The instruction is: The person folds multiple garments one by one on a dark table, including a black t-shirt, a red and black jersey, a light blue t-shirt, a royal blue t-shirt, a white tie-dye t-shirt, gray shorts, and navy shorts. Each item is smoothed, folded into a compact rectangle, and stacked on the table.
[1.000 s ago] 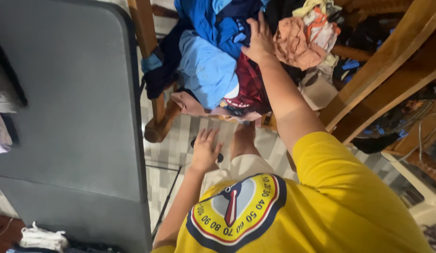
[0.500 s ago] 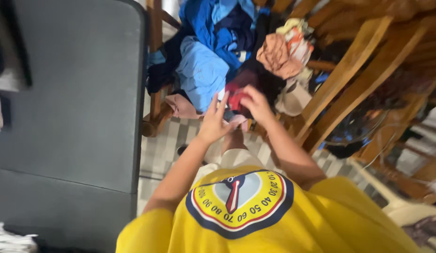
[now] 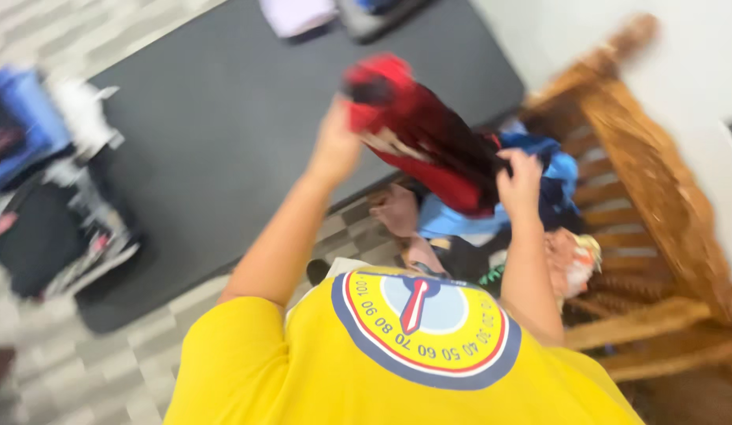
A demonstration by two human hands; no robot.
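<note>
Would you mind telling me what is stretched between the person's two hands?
In the head view, a red and black garment spans from the left hand to the right hand; both hands grip it, lifted above the dark grey mat.

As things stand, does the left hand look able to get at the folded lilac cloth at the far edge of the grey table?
Probably not right away: the left hand and the right hand both grip the red and black garment. The lilac cloth lies apart, across the bare grey table; nothing blocks the way.

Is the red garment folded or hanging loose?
Hanging loose, bunched: the red garment is held up between the left hand and right hand, over the clothes pile. Blur hides details.
</note>
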